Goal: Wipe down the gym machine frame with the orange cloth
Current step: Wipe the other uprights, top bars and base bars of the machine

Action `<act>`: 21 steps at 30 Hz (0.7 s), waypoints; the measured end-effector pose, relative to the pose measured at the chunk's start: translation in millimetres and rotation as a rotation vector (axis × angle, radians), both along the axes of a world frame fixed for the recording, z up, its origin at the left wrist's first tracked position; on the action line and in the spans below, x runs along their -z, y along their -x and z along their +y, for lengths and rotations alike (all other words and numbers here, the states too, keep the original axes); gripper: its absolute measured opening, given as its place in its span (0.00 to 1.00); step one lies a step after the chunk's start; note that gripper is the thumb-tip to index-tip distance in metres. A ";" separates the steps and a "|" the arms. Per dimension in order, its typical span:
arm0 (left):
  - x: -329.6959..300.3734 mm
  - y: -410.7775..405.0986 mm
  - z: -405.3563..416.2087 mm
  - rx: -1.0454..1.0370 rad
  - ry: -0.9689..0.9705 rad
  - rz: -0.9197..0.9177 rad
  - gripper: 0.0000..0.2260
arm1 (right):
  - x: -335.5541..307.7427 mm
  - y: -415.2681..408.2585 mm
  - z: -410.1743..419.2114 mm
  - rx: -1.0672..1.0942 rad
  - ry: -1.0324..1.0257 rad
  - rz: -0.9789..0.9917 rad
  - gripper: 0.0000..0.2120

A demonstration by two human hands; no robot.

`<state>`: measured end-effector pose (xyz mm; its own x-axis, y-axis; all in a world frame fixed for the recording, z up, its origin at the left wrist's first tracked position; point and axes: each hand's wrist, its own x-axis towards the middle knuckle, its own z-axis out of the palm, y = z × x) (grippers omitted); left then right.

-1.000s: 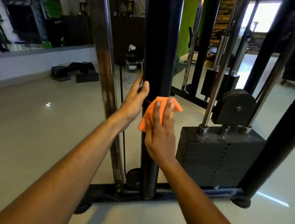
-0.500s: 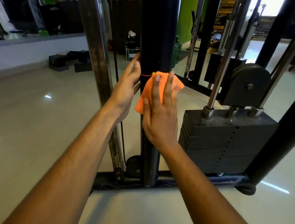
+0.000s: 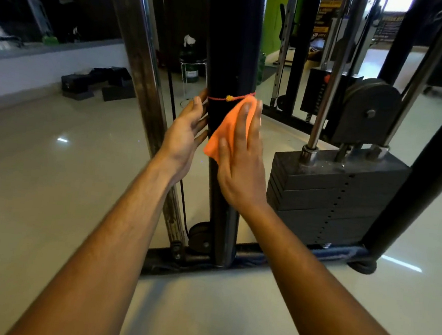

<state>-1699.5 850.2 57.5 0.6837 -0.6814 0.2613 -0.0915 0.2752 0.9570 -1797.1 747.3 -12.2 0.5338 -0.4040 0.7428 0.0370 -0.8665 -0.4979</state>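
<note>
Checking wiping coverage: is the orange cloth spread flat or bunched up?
Spread mostly flat: the right hand presses the orange cloth against the black post with straight fingers; one corner hangs loose.

Your right hand (image 3: 241, 166) covers most of the orange cloth (image 3: 224, 133), and the cloth hides the black upright (image 3: 231, 48) behind it. The upright's top runs off the frame. Your left fingertips (image 3: 200, 98) are motion-blurred.

left hand (image 3: 184, 134): fingers straight, palm turned inward, arm extended forward | right hand (image 3: 241, 163): flat, fingers straight and pointing up, pressing forward, arm extended | hands near each other
</note>
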 end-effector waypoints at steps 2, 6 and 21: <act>-0.5 1.4 -0.3 -0.006 0.006 0.008 0.20 | 36.7 6.3 3.7 0.007 -0.007 0.097 0.39; -1.1 2.0 0.2 -0.014 -0.006 0.008 0.20 | 43.5 5.5 7.0 -0.008 -0.133 0.080 0.39; 19.4 -3.5 -1.1 0.015 -0.027 -0.072 0.22 | 85.2 -9.2 4.5 0.120 0.126 0.114 0.41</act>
